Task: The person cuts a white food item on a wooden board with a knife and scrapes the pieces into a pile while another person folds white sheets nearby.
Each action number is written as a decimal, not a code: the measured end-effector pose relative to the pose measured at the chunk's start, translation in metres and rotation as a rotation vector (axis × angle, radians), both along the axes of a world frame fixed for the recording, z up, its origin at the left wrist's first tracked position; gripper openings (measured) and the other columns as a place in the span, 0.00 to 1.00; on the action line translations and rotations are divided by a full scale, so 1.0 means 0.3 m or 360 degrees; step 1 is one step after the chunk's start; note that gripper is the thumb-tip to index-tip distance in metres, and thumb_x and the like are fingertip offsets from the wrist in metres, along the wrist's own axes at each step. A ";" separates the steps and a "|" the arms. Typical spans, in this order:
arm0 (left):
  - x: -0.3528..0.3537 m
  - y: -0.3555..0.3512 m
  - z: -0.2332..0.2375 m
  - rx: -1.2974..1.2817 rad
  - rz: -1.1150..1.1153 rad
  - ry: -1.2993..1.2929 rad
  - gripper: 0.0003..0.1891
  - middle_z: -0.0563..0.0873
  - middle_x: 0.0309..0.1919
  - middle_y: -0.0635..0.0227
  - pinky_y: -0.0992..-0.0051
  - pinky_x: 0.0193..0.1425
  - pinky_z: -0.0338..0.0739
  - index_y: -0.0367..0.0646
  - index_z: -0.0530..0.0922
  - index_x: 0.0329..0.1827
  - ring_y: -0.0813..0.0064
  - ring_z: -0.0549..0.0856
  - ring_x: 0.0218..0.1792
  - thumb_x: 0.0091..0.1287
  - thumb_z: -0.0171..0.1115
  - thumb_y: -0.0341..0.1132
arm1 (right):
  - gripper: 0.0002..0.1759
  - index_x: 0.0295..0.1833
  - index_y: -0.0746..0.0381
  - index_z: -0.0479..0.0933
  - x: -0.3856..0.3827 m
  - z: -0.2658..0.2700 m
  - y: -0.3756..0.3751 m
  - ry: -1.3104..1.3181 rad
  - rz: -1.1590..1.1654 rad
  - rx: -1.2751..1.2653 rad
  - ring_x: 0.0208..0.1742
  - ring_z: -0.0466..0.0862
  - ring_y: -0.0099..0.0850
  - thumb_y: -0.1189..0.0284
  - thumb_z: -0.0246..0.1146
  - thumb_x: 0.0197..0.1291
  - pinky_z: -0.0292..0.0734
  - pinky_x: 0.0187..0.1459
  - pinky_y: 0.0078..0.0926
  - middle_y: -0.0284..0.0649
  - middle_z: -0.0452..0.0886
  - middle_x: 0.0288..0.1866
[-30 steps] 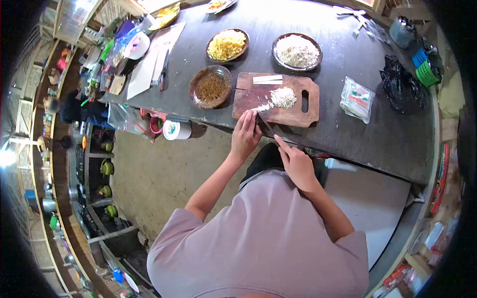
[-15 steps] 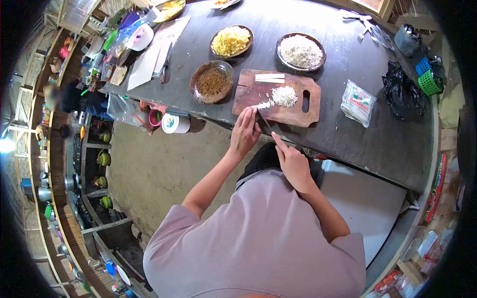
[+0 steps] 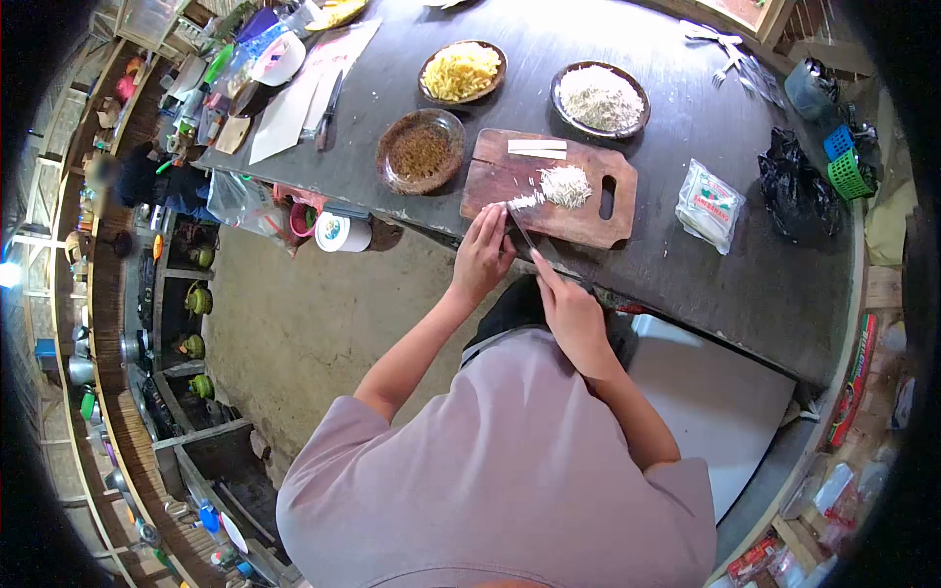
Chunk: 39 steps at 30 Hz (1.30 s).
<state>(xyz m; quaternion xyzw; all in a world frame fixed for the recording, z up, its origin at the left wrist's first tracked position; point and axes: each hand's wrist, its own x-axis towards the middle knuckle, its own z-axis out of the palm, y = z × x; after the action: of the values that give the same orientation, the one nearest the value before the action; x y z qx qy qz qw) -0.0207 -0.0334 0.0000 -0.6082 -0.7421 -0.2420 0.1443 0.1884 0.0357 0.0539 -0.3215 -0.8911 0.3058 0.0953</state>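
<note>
On a wooden cutting board (image 3: 490, 165), my left hand (image 3: 480, 253) presses its fingers together at the near left edge, fingertips on white food pieces (image 3: 524, 201). My right hand (image 3: 571, 316) grips a knife (image 3: 522, 233), its blade slanting up beside the left fingertips. A heap of thin white slivers (image 3: 566, 186) lies right of the blade. Farther back on the board are white sticks (image 3: 537, 149) laid side by side. What exactly sits under the left fingertips is mostly hidden.
Behind the board stand a plate of white shreds (image 3: 600, 98), a plate of yellow pieces (image 3: 463, 73) and a brown dish (image 3: 421, 152). To the right lie a plastic packet (image 3: 710, 204) and a black bag (image 3: 796, 186). Another knife (image 3: 330, 113) rests at left.
The view has shifted slightly. Both hands stay at the board's near left edge, and the knife remains beside the left fingertips with little visible movement.
</note>
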 end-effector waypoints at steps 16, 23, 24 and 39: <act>-0.008 0.005 -0.022 0.0028 0.0021 -0.0013 0.27 0.78 0.70 0.46 0.59 0.78 0.74 0.23 0.75 0.69 0.48 0.77 0.73 0.68 0.62 0.29 | 0.27 0.82 0.34 0.68 -0.125 -0.025 0.038 0.0091 -0.0014 0.0044 0.30 0.89 0.53 0.59 0.56 0.81 0.86 0.33 0.53 0.52 0.87 0.33; -0.004 -0.001 -0.008 0.0021 0.0017 -0.0044 0.29 0.77 0.71 0.48 0.58 0.78 0.74 0.23 0.74 0.71 0.48 0.76 0.73 0.69 0.63 0.29 | 0.28 0.83 0.34 0.67 -0.014 0.004 0.007 0.0098 -0.0004 -0.0004 0.33 0.90 0.54 0.59 0.55 0.81 0.87 0.36 0.54 0.53 0.87 0.34; -0.005 0.000 -0.012 0.0024 0.0023 -0.0049 0.29 0.77 0.71 0.48 0.58 0.78 0.74 0.23 0.74 0.71 0.48 0.76 0.73 0.69 0.63 0.29 | 0.27 0.82 0.34 0.67 0.008 0.017 0.001 0.0026 0.0001 -0.0027 0.33 0.90 0.54 0.59 0.55 0.81 0.87 0.35 0.54 0.53 0.87 0.34; -0.001 -0.004 -0.011 0.0071 0.0027 -0.0012 0.28 0.77 0.70 0.46 0.60 0.80 0.72 0.21 0.75 0.68 0.49 0.75 0.74 0.65 0.63 0.28 | 0.27 0.82 0.35 0.68 0.000 -0.030 -0.015 0.0130 -0.0026 -0.0019 0.29 0.88 0.54 0.59 0.56 0.81 0.86 0.34 0.53 0.51 0.85 0.30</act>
<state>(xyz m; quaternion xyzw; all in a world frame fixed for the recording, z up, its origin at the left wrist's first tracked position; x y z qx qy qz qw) -0.0210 -0.0345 -0.0033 -0.5976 -0.7422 -0.2595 0.1570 0.1883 0.0313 0.0449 -0.3166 -0.8820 0.3232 0.1322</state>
